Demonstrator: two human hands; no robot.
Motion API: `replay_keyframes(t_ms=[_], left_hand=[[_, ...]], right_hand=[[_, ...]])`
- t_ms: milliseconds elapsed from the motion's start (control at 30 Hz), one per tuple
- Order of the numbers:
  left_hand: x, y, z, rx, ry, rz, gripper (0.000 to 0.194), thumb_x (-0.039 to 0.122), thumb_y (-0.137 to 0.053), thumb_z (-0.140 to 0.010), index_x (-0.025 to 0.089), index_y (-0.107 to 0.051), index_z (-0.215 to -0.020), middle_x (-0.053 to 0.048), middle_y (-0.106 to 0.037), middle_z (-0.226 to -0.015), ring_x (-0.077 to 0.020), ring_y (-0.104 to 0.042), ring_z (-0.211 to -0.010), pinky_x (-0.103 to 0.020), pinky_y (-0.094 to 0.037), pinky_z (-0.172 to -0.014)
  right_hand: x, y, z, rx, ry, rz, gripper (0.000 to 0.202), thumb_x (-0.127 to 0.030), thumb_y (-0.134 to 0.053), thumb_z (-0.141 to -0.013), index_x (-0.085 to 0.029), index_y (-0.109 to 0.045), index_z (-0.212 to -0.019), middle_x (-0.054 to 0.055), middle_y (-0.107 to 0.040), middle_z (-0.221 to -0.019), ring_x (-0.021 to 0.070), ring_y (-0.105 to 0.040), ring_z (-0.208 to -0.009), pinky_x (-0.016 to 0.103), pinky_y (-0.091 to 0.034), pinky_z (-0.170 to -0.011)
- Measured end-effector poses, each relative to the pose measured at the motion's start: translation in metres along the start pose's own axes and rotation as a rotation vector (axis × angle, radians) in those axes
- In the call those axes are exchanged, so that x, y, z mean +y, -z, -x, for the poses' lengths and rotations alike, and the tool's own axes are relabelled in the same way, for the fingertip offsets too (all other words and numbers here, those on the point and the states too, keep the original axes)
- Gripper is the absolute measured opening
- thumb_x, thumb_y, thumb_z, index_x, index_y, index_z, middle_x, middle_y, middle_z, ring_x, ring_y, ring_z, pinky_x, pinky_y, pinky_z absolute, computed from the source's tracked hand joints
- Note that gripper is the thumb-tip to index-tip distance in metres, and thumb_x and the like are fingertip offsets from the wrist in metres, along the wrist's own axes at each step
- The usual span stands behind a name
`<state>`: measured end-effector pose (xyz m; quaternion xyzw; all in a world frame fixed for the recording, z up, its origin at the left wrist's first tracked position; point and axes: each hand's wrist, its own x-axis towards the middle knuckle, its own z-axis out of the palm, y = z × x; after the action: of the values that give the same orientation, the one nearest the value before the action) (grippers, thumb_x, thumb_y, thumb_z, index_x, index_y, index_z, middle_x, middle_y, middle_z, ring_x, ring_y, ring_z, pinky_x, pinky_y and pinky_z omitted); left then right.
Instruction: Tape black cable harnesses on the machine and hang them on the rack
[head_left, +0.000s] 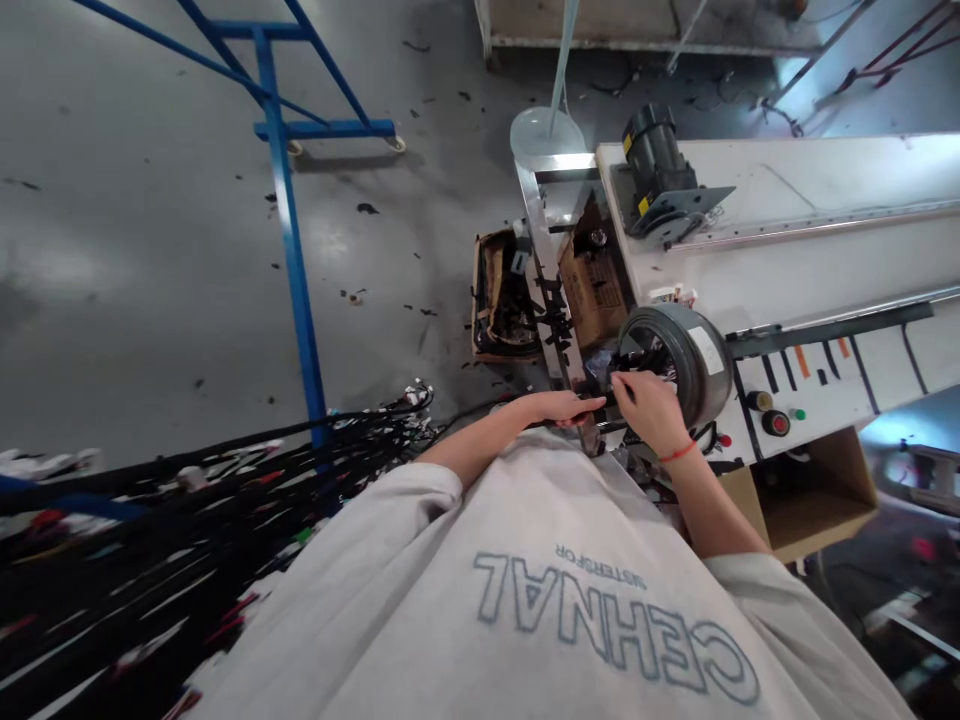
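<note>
My left hand [568, 407] is closed at the corner of the bench, its index finger pointing right along a thin black cable [609, 398]. Just to the right, my right hand [649, 408] has its thumb and fingers pinched together by that cable. What exactly sits between those fingertips is hidden. Directly beyond the right hand is a thick grey ring-shaped drum [694, 350] with a white label, dark parts showing inside its opening. Bundles of black wire harnesses [247, 500] with white connectors hang to the left of my body.
Short black strips cling to a metal frame [551, 290]. An open carton [495, 300] of dark scraps stands on the floor. A black motor [656, 155] sits on the white bench [795, 190], with push buttons [776, 423] nearer. A blue stand [289, 230] rises at left.
</note>
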<state>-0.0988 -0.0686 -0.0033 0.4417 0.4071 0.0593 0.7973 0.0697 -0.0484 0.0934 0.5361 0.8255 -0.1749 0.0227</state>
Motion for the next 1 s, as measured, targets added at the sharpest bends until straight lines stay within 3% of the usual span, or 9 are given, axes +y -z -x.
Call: replay_keyframes(t_ms=[133,267,333,433,533,633,733,900,1000], left_hand=[[-0.008,-0.006,0.007,0.003,-0.027,0.103,0.072,0.080,-0.026,-0.085,0.018,-0.049,-0.054,0.002,-0.036,-0.043,-0.0098,-0.028,-0.041,-0.025,-0.024,-0.042],[-0.021,-0.010,0.023,0.053,-0.075,0.140,0.052,0.059,-0.039,-0.092,0.018,-0.051,-0.062,0.003,-0.040,-0.049,-0.0096,-0.030,-0.044,-0.024,-0.025,-0.044],[-0.028,-0.007,0.029,0.037,-0.070,0.108,0.044,0.049,-0.041,-0.092,0.017,-0.054,-0.066,0.003,-0.045,-0.052,-0.0100,-0.035,-0.046,-0.023,-0.030,-0.047],[-0.037,0.005,0.038,0.021,-0.108,0.036,0.038,0.047,-0.048,-0.090,0.016,-0.059,-0.071,0.002,-0.053,-0.059,-0.0115,-0.045,-0.056,-0.022,-0.039,-0.057],[-0.042,0.017,0.041,0.049,-0.179,0.078,0.045,0.057,-0.048,-0.089,0.015,-0.063,-0.078,0.000,-0.058,-0.067,-0.0126,-0.049,-0.062,-0.024,-0.042,-0.064],[-0.042,0.018,0.038,0.048,-0.202,0.045,0.058,0.067,-0.044,-0.086,0.013,-0.065,-0.078,-0.002,-0.060,-0.068,-0.0133,-0.051,-0.062,-0.025,-0.042,-0.064],[-0.037,0.008,0.032,0.166,-0.203,-0.233,0.054,0.065,-0.060,-0.076,0.012,-0.069,-0.078,-0.004,-0.065,-0.071,-0.0161,-0.056,-0.066,-0.025,-0.042,-0.064],[-0.030,-0.018,0.032,0.520,-0.137,-0.540,0.045,0.056,-0.058,-0.082,0.015,-0.074,-0.090,-0.006,-0.071,-0.078,-0.0218,-0.064,-0.076,-0.025,-0.043,-0.064],[-0.030,-0.030,0.033,0.678,-0.021,-0.706,0.041,0.053,-0.056,-0.085,0.018,-0.074,-0.095,-0.010,-0.073,-0.083,-0.0265,-0.068,-0.083,-0.030,-0.047,-0.071]], right_hand=[[-0.022,-0.008,-0.050,-0.526,0.039,0.319,0.042,-0.037,-0.044,-0.097,-0.010,-0.074,-0.089,0.021,-0.071,-0.092,0.0274,-0.068,-0.087,0.033,-0.048,-0.076],[-0.028,-0.031,-0.081,-0.929,0.146,0.005,0.019,-0.025,-0.059,-0.086,-0.014,-0.072,-0.079,0.011,-0.072,-0.083,0.0207,-0.065,-0.077,0.027,-0.047,-0.069],[-0.028,-0.039,-0.088,-0.996,0.047,-0.180,0.006,-0.019,-0.063,-0.078,-0.016,-0.069,-0.078,0.004,-0.068,-0.069,0.0158,-0.061,-0.066,0.024,-0.046,-0.062],[-0.028,-0.038,-0.081,-0.805,-0.171,-0.507,0.012,-0.018,-0.068,-0.068,-0.017,-0.060,-0.078,-0.004,-0.056,-0.055,0.0125,-0.054,-0.055,0.023,-0.044,-0.056],[-0.026,-0.027,-0.045,-0.501,-0.078,-0.752,0.018,-0.026,-0.066,-0.070,-0.019,-0.051,-0.078,-0.004,-0.056,-0.061,0.0124,-0.054,-0.059,0.024,-0.044,-0.060],[-0.018,-0.017,0.006,-0.395,0.106,-0.614,0.012,-0.026,-0.059,-0.076,-0.020,-0.049,-0.078,-0.002,-0.058,-0.068,0.0132,-0.054,-0.065,0.024,-0.042,-0.064],[-0.006,-0.012,0.038,-0.391,0.144,-0.438,0.003,-0.021,-0.053,-0.079,-0.020,-0.050,-0.081,0.000,-0.062,-0.073,0.0158,-0.058,-0.068,0.027,-0.043,-0.068],[-0.008,-0.014,0.012,-0.062,0.218,-0.058,0.021,-0.018,-0.041,-0.091,-0.016,-0.060,-0.098,0.016,-0.067,-0.102,0.0266,-0.060,-0.101,0.039,-0.040,-0.092],[-0.024,-0.031,-0.024,-0.304,0.132,0.129,0.027,-0.025,-0.040,-0.096,-0.016,-0.062,-0.109,0.013,-0.069,-0.088,0.0266,-0.064,-0.089,0.039,-0.042,-0.087]])
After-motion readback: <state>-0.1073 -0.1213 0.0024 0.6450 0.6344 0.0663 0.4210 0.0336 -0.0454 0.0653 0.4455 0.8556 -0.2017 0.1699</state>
